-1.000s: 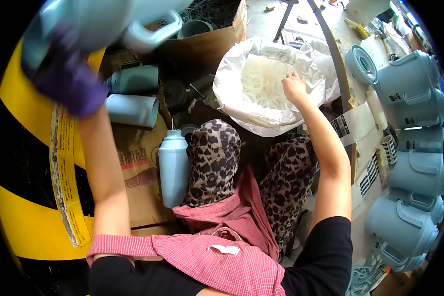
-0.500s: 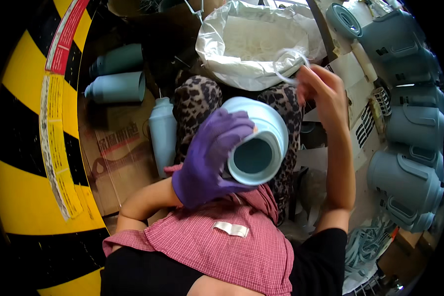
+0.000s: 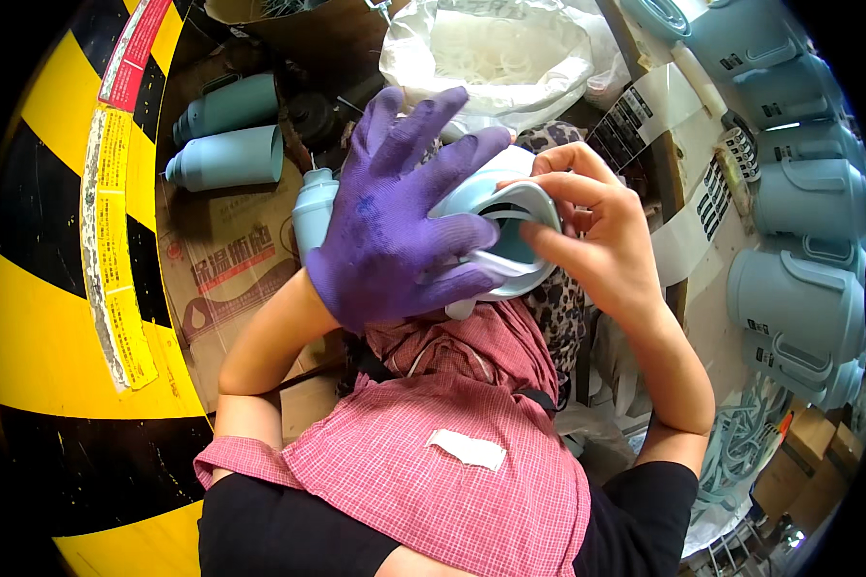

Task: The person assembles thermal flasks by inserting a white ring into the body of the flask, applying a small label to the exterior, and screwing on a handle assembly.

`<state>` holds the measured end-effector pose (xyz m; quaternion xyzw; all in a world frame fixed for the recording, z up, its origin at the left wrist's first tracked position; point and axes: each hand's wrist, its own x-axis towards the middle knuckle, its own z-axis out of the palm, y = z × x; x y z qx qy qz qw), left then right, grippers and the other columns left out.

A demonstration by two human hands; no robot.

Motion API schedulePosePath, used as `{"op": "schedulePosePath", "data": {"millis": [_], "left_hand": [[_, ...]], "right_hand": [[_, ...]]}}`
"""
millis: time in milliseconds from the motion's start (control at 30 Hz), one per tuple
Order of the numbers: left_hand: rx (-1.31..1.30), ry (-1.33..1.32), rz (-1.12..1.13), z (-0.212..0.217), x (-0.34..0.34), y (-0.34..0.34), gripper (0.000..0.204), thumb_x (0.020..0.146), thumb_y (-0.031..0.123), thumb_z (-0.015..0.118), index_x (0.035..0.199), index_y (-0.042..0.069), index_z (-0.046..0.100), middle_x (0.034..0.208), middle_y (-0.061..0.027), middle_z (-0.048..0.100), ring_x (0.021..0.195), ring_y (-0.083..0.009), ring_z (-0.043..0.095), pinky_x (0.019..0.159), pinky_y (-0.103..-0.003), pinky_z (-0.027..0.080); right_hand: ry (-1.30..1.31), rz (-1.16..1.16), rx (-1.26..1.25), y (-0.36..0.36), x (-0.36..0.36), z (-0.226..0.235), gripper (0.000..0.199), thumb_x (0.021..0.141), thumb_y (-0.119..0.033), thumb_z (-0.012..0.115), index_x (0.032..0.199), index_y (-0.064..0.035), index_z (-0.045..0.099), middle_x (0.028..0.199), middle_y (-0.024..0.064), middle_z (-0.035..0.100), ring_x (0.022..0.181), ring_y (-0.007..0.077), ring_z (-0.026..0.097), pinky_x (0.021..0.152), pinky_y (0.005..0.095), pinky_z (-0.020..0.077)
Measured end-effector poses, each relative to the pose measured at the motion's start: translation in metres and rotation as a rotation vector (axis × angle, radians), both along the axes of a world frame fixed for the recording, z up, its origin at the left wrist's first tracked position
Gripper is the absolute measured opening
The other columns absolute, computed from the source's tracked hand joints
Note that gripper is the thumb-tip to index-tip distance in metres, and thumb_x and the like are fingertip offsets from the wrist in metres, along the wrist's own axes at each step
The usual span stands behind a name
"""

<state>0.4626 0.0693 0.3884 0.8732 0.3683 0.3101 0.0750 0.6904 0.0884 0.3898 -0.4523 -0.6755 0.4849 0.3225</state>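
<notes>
A pale blue jug body (image 3: 483, 187) with a wide round mouth rests at my lap, its mouth tipped towards me. A soft white ring (image 3: 543, 204) lies around that mouth, bent into an uneven loop. At the loop's left side, the thumb and forefinger of my left hand (image 3: 404, 216), in a purple glove, press on it. The other gloved fingers are spread over the jug body. My bare right hand (image 3: 592, 226) grips the ring's right side, its thumb reaching into the opening. The left fingers hide part of the rim.
A white bag (image 3: 577, 58) of translucent rings stands beyond my knees. Blue shells (image 3: 223, 159) lie on cardboard at the left, with an upright bottle-shaped one (image 3: 315, 204) beside my leg. Several handled jugs (image 3: 808, 207) line the right-hand bench. A yellow-black striped edge (image 3: 43, 356) borders the left.
My right hand has brought the white ring from beside the bag down to the jug's mouth. My left hand has shifted from holding the jug's side to its rim, fingers spreading.
</notes>
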Motion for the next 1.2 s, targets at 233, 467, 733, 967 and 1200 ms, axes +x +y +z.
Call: {"op": "schedulePosePath", "data": {"millis": [233, 467, 733, 967, 1200], "left_hand": [[0.183, 0.137, 0.223, -0.039, 0.027, -0.010, 0.053, 0.079, 0.056, 0.069, 0.089, 0.004, 0.071, 0.122, -0.0265, 0.062, 0.114, -0.0428, 0.059, 0.102, -0.070, 0.035], [0.089, 0.186, 0.347, -0.036, 0.043, -0.014, 0.070, 0.069, 0.065, 0.071, 0.099, 0.002, 0.073, 0.127, -0.0276, 0.059, 0.124, -0.0451, 0.053, 0.106, -0.068, 0.032], [0.133, 0.237, 0.246, -0.033, 0.041, -0.003, 0.063, 0.069, 0.059, 0.076, 0.097, 0.003, 0.074, 0.125, -0.0244, 0.062, 0.121, -0.0402, 0.056, 0.109, -0.061, 0.034], [-0.130, -0.365, -0.005, -0.053, 0.030, 0.001, 0.039, 0.067, 0.036, 0.089, 0.082, 0.005, 0.069, 0.139, -0.0297, 0.054, 0.134, -0.0474, 0.048, 0.110, -0.057, 0.039], [-0.262, -0.531, -0.113, 0.040, 0.019, 0.003, 0.038, 0.062, 0.022, 0.094, 0.077, 0.007, 0.063, 0.130, -0.0245, 0.059, 0.123, -0.0388, 0.060, 0.100, -0.047, 0.050]], "right_hand": [[-0.291, -0.066, 0.373, 0.006, -0.011, -0.011, 0.030, 0.077, -0.002, 0.070, 0.106, -0.0029, 0.064, 0.099, 0.0110, 0.061, 0.081, 0.0232, 0.061, 0.075, 0.0341, 0.0513], [-0.636, 0.591, 0.507, 0.037, 0.016, 0.037, 0.018, 0.073, -0.024, 0.080, 0.082, -0.0089, 0.081, 0.149, 0.0116, 0.053, 0.134, 0.0343, 0.051, 0.108, 0.0428, 0.0437], [-0.803, 0.414, 0.517, 0.033, -0.006, 0.012, 0.014, 0.076, -0.011, 0.074, 0.069, 0.0008, 0.070, 0.136, 0.0077, 0.060, 0.117, 0.0283, 0.059, 0.097, 0.0418, 0.0487], [-0.445, 0.540, 0.405, 0.035, 0.010, 0.022, 0.019, 0.088, -0.022, 0.074, 0.092, -0.0040, 0.079, 0.144, 0.0217, 0.052, 0.122, 0.0377, 0.054, 0.103, 0.0431, 0.0449], [0.113, 0.664, 0.236, 0.059, 0.043, 0.027, 0.032, 0.095, -0.024, 0.069, 0.118, -0.0028, 0.074, 0.129, 0.0211, 0.066, 0.131, 0.0336, 0.054, 0.111, 0.0441, 0.0402]]}}
